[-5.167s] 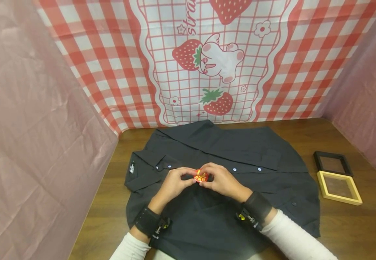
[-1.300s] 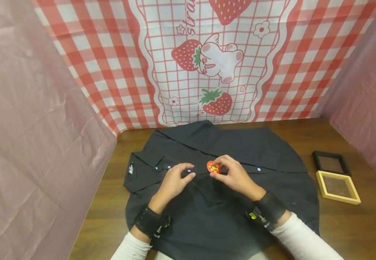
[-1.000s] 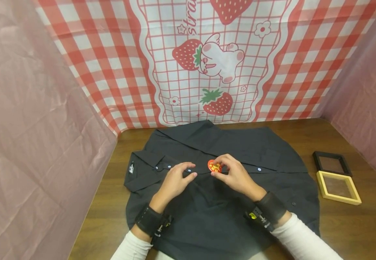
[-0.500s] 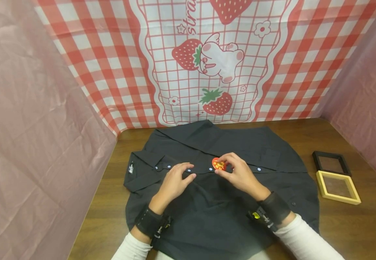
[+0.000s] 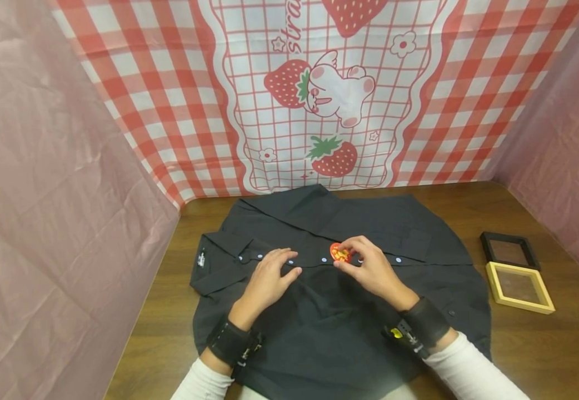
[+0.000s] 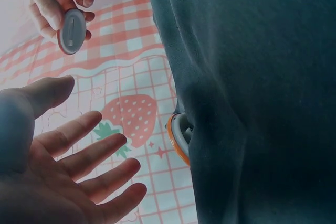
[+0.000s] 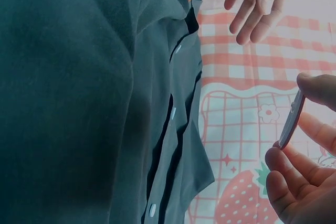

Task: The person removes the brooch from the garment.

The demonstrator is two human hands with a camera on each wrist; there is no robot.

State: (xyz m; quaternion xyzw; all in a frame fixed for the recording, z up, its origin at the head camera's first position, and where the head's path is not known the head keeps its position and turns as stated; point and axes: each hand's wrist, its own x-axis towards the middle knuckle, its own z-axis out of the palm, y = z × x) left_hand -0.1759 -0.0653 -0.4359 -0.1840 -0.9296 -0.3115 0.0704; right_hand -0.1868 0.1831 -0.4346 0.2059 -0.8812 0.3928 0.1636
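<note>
A dark button-up shirt (image 5: 319,339) lies spread out, its collar to the left and a row of pale buttons across it. Thumb and fingertips of my right hand (image 5: 372,273) pinch a round red-and-yellow pin badge (image 5: 336,250) above the button row. Its grey back (image 6: 73,32), with a pin clasp, faces the left wrist camera. My left hand (image 5: 269,276) hovers over the shirt near the collar, fingers apart and holding nothing. In the left wrist view a round, orange-rimmed piece with a grey back (image 6: 179,132) shows at the shirt's edge, partly hidden by cloth.
Two small square frames, one black (image 5: 487,251) and one yellow (image 5: 522,304), lie on the brown wooden table (image 5: 524,355) to the right. A strawberry-print cloth (image 5: 249,122) hangs behind. Pink drapes (image 5: 74,222) close off both sides.
Earlier both hands held the badge over the shirt's middle. My left hand has let go and stays left; my right hand has carried the badge right and slightly away, uncovering a shirt button.
</note>
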